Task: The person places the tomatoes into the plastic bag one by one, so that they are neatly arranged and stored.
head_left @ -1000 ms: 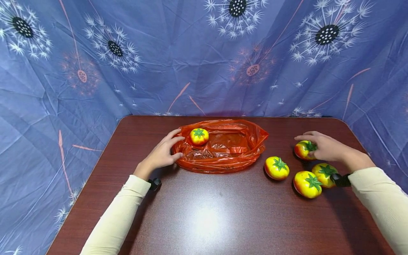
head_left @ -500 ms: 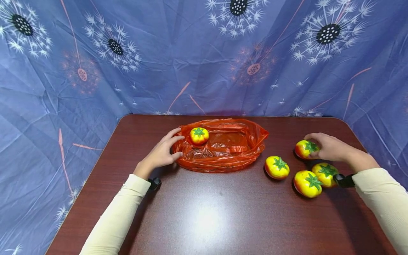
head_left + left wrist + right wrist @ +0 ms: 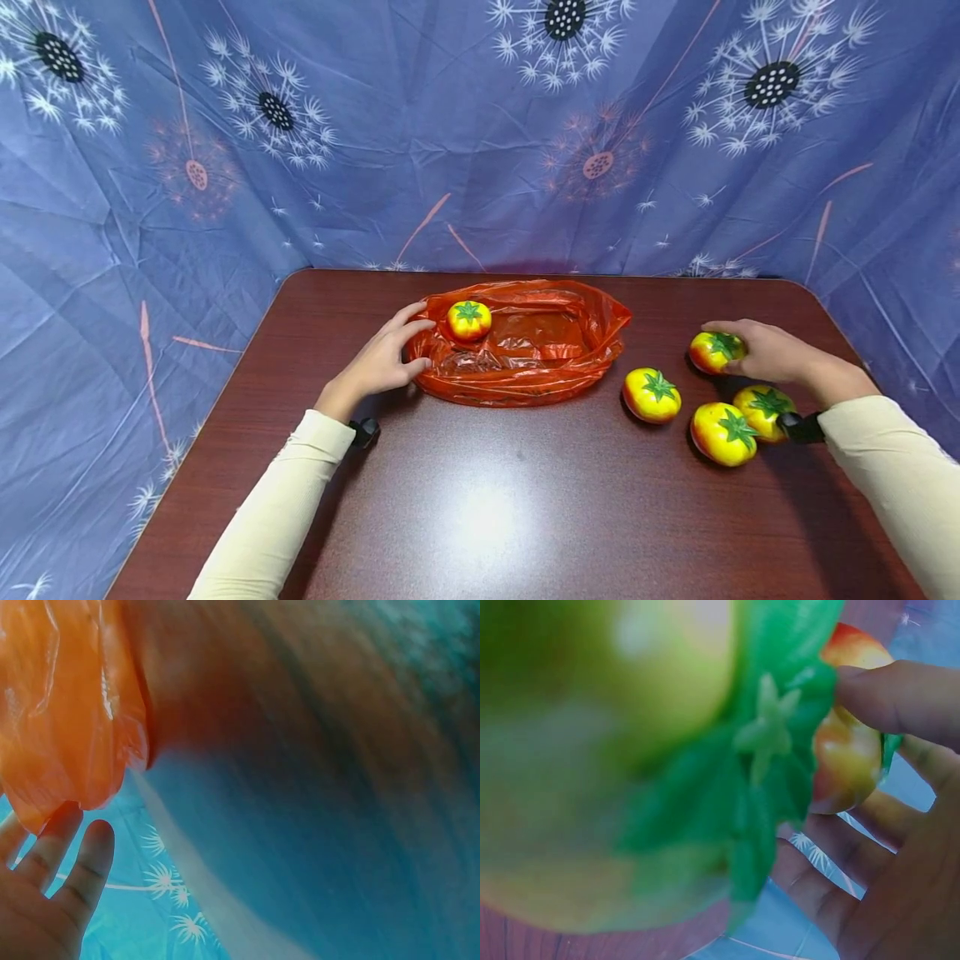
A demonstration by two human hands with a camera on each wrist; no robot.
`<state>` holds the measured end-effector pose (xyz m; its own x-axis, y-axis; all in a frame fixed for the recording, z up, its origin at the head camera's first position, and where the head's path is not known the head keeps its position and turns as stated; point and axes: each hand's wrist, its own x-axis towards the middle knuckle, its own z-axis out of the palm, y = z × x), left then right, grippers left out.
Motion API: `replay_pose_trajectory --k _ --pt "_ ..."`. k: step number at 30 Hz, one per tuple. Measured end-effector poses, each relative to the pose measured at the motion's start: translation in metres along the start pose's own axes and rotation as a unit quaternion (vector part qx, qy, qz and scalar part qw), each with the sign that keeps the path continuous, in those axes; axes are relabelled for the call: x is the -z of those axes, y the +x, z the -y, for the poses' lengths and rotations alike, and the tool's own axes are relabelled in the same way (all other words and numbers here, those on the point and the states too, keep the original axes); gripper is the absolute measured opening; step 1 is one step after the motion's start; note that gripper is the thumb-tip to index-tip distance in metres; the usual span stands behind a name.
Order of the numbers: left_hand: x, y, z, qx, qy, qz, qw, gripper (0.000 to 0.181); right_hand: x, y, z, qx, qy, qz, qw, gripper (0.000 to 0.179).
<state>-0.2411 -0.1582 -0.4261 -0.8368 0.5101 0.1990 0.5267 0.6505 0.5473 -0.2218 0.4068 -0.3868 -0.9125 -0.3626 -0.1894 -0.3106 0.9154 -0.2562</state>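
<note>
My right hand (image 3: pixel 772 354) grips a yellow-red tomato (image 3: pixel 708 353) with a green star-shaped top at the right of the table. In the right wrist view the thumb (image 3: pixel 907 697) presses on this tomato (image 3: pixel 847 761), with the fingers behind it. My left hand (image 3: pixel 378 358) is at the left edge of a red plastic bag (image 3: pixel 517 392), its fingers spread. Those fingers (image 3: pixel 90 862) touch the bag's side (image 3: pixel 67 712) in the left wrist view. Another tomato (image 3: pixel 468 321) lies in the bag's left part.
Three more tomatoes lie on the brown table (image 3: pixel 420 483): one (image 3: pixel 651 396) near the bag, one (image 3: pixel 723 435) nearer me, and one (image 3: pixel 761 410) under the right wrist. A blue dandelion-print cloth (image 3: pixel 450 125) hangs behind the table.
My right hand has closed round the far tomato and shifted it slightly left. The left hand and the bag have stayed put.
</note>
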Motion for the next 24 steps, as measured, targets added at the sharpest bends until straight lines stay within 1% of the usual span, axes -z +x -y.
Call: replay_pose_trajectory --k 9,17,24 --pt "0.0005 -0.0008 -0.0005 0.0 -0.002 -0.001 1.0 0.057 -0.0043 -0.0012 -0.001 -0.004 0.009 0.006 0.9999 0.069" --pt "0.0007 -0.0016 -0.0012 0.0 -0.003 -0.004 1.0 0.057 -0.0053 0.0034 0.0013 -0.001 0.022 0.012 0.9997 0.068" --pt "0.0009 -0.0009 -0.0011 -0.005 -0.001 -0.006 1.0 0.057 -0.0046 0.0049 0.0021 -0.003 0.008 0.017 0.9998 0.078"
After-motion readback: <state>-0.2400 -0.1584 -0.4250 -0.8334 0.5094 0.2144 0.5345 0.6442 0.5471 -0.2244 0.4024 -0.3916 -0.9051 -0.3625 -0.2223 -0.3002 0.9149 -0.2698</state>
